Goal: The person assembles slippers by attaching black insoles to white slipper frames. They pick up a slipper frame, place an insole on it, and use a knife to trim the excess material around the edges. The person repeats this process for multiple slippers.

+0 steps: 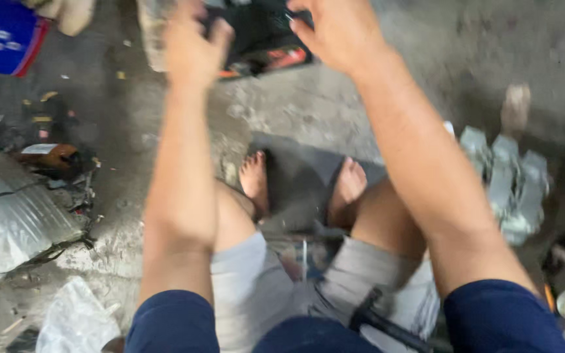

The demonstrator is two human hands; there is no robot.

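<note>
You are sitting over a concrete floor [335, 111], reaching both arms toward a black case with an orange edge [263, 39]. Your left hand [194, 46] is curling onto its near side; your right hand [338, 33] is gripping its top. Motion blur is hiding finger closure; an uneven hold risks tipping it.

Cluttered concrete floor [335, 111], black toolbox [256, 33], scrap.

Rough matt concrete floor [335, 104], grey cloth shorts [243, 287], glossy silvery foil-wrapped bundle [8, 222].
</note>
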